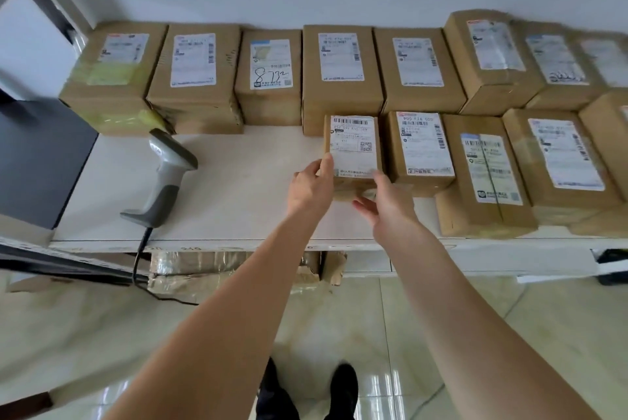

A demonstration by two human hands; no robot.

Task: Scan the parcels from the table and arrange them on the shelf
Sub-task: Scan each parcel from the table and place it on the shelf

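Observation:
A small brown parcel (353, 144) with a white label lies on the white table (238, 195), label up, at the left end of the front row of parcels. My left hand (311, 186) grips its left near edge, thumb on the label. My right hand (387, 205) holds its near right corner, fingers under the front face. A grey handheld barcode scanner (166, 171) lies on the table to the left, its cable running off the front edge. A back row of larger parcels (339, 76) lines the wall.
More labelled parcels (482, 175) fill the front right of the table. A dark panel (37, 161) stands at the left. Crumpled taped cardboard (217, 270) sits under the table. My black shoes (343, 389) stand on glossy floor tiles.

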